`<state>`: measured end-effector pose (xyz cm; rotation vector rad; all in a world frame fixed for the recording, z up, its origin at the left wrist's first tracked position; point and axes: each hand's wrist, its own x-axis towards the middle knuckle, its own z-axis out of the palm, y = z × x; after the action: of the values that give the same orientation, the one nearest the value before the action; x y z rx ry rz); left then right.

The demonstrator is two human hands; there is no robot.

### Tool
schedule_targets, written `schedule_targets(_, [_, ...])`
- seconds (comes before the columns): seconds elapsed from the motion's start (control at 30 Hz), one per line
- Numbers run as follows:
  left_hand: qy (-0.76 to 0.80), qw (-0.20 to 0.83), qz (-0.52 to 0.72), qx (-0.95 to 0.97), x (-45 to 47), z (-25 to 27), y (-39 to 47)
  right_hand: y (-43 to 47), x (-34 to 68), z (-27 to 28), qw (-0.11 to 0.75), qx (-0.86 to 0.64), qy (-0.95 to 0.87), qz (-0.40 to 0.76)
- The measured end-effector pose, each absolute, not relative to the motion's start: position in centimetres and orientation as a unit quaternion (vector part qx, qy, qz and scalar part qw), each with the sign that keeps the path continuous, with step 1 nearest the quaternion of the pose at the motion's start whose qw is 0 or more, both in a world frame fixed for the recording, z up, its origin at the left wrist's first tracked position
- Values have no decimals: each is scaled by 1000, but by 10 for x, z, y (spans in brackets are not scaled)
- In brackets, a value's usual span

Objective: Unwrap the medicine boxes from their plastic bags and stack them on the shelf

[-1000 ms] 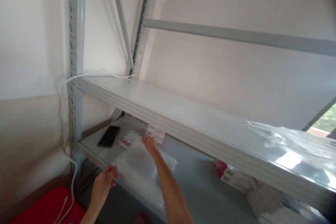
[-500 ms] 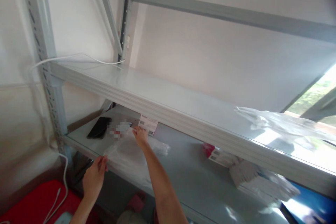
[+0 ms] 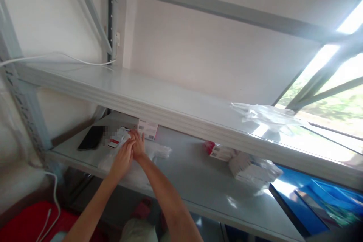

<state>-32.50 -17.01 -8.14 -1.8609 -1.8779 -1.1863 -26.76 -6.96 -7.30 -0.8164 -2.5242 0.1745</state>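
Note:
A clear plastic bag lies flat on the lower grey shelf, under my forearms. My left hand and my right hand meet at the bag's far edge, their fingers closed together on the thin plastic. Just where the fingertips press is partly hidden by the hands. Beyond them lie a small red-and-white packet, partly blurred out, and a white printed card. To the left of these rests a black phone.
The upper shelf overhangs the far part of the lower one and carries another clear bag. Stacked white cards in plastic and a blue bin are at right. A red stool stands lower left, near a white cable.
My left hand has left the shelf's front edge and joined my right hand at the far edge of the bag. The view has swung right, showing more of the blue bin and window.

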Motion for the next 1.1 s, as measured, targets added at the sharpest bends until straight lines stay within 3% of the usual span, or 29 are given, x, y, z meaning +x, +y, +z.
schedule_targets(0.1, [-656, 76, -345, -667, -332, -107, -148, -62, -254, -91, 191, -309, -928, 85])
schedule_targets(0.3, [-721, 94, -220, -650, -341, -151, -151, -48, -234, -110, 201, -363, -903, 112])
schedule_targets(0.63, [-744, 71, -169, -643, -340, -144, -152, -25, -164, -107, 148, -326, -928, 101])
schedule_targets(0.9, [-755, 45, -161, -635, -336, -139, -153, -38, -115, -81, 178, -445, -877, 43])
schedule_targets(1.03, [-756, 56, -148, -635, -335, -137, -154, -66, -161, -63, 229, -330, -914, 55])
schedule_targets(1.1, [-754, 63, -125, -642, -335, -137, -154, -79, -194, -64, 189, -229, -949, 108])
